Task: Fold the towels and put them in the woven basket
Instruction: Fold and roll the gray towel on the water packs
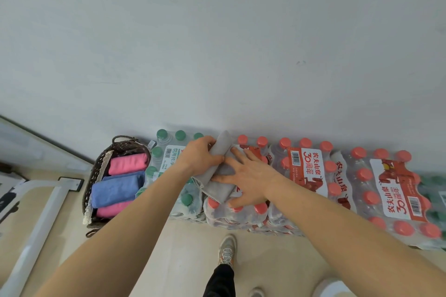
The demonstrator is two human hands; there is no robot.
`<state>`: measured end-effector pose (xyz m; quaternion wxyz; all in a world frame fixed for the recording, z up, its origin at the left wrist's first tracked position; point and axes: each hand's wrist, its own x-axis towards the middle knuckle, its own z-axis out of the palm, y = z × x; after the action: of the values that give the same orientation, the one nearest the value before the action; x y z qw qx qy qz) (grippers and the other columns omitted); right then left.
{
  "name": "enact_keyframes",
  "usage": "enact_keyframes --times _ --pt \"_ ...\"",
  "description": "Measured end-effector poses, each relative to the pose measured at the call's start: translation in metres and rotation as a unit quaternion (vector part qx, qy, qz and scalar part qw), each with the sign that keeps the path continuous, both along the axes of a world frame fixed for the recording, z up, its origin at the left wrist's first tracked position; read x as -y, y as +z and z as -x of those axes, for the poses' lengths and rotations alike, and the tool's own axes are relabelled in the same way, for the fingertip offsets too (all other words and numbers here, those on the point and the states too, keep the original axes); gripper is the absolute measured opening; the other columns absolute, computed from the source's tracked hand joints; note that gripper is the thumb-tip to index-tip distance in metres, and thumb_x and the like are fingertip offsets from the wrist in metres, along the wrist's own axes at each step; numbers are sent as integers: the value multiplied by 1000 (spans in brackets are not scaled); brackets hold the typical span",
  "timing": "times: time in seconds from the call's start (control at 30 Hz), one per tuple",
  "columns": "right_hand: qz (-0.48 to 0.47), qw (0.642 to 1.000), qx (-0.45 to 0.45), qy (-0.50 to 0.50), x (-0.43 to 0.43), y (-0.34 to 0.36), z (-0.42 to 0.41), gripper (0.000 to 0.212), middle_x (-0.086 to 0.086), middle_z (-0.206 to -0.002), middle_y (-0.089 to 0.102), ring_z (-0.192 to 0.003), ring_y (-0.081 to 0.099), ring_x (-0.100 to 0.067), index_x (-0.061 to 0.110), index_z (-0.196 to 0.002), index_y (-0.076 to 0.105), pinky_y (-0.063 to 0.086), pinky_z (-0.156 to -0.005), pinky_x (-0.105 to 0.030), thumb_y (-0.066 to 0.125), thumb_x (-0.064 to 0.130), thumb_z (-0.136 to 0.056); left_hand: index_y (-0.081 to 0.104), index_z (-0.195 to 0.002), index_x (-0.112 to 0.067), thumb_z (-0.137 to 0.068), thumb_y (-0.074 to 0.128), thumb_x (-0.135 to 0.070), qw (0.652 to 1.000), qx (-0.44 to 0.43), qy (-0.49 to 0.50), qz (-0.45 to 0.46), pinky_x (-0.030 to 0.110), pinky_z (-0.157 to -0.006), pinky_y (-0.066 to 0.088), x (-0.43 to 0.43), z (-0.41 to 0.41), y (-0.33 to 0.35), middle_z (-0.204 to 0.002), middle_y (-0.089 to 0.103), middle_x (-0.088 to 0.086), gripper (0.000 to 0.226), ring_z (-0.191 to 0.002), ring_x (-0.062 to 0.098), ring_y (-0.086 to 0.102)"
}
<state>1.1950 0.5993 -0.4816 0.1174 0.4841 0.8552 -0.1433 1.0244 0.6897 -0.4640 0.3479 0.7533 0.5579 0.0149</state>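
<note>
**Entry: grey towel, part-folded, on the bottle packs**

Item: soft grey cloth towel [218, 189], lying in a narrow folded strip across the shrink-wrapped packs of red-capped water bottles [306, 169].

Handling: I judge it light, limp and non-fragile. It will sag if lifted by one corner, so take it at the folded edge with support beneath. The bottle caps make a bumpy bed, and a crease may not hold.

Hold: my left hand [199, 157] has its fingers curled over the towel's upper fold. My right hand [251, 177] lies flat on the towel, fingers spread and straight, pressing it down.

Destination: dark woven basket [93, 176], at 9 o'clock from the towel. It holds a folded pink towel [128, 163], a folded blue towel [115, 189] and another pink one [112, 208], leaving little room.

In the way: the pack of green-capped bottles [166, 152] stands between towel and basket. A white metal frame [41, 224] is at 8 o'clock.
</note>
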Motion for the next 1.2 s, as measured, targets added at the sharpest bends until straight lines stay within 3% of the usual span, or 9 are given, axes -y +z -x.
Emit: enact_keyframes --times 0.1,0.23,0.43,0.63,0.73,0.83,0.9,1.03,1.2 --pt "-17 1000 0 -18 14 1 0 78 -5 -164 2 -150 -5 -39 52 -151 11 2 -118 -60 39 72 -81 60 -110 -22 -79 69 -32 999 -12 2 -33 35 -74 51 6 2 1 -93 64 -1 34 -87 24 62" --pt "-80 994 -41 -67 43 -5 -3 64 -11 -149 34 -140 28 -38 41 -143 40 17 -118 -55 46 59 -82 62 -108 -22 -77 67 -31 995 -32 14 -92 39 -75 52 12 2 0 -96 59 3 33 -86 27 60" --pt "-1 993 -59 -103 55 -14 -4 75 -2 -163 8 -151 0 -26 45 -152 16 9 -122 -48 46 62 -85 62 -118 -18 -82 66 -31 985 -20 -25 -170 33 -69 45 37 -7 -4 -103 53 3 39 -87 27 59" --pt "37 990 -79 -109 51 -8 -10 75 6 -164 5 -152 -1 -19 45 -153 11 9 -122 -47 43 60 -86 58 -131 -23 -100 46 -37 981 50 -89 -164 37 -79 49 62 -6 -17 -103 52 0 36 -92 20 56" --pt "8 988 -90 -122 56 0 -16 66 7 -158 27 -148 19 -19 37 -149 32 23 -119 -41 35 59 -87 58 -131 -23 -99 48 -36 977 31 -99 -186 36 -70 51 65 -10 -25 -103 51 3 35 -88 24 57" --pt "-109 962 -134 -211 57 10 -25 39 3 -134 48 -124 46 -21 22 -127 54 46 -97 -38 45 32 -91 59 -122 -21 -96 49 -38 964 5 -114 -240 34 -56 47 71 -15 -34 -93 48 4 32 -74 27 56" --pt "-158 951 -140 -227 52 10 -26 48 1 -147 40 -133 40 -23 21 -139 46 42 -106 -41 47 23 -91 60 -120 -21 -96 48 -40 956 6 -116 -270 32 -54 44 76 -18 -38 -89 46 2 33 -70 25 53" --pt "-94 978 -90 -160 32 3 -19 65 5 -166 5 -152 4 -16 25 -157 12 7 -121 -38 38 24 -98 64 -116 -19 -98 51 -41 952 29 -100 -288 31 -60 44 81 -20 -44 -93 47 1 31 -74 22 52" --pt "-52 987 -26 -150 25 -10 -26 66 7 -164 -12 -152 -6 -16 28 -158 -2 4 -124 -44 30 33 -100 70 -91 -17 -96 56 -25 967 118 38 -223 27 -63 43 89 -15 -36 -87 57 -4 17 -75 16 57"
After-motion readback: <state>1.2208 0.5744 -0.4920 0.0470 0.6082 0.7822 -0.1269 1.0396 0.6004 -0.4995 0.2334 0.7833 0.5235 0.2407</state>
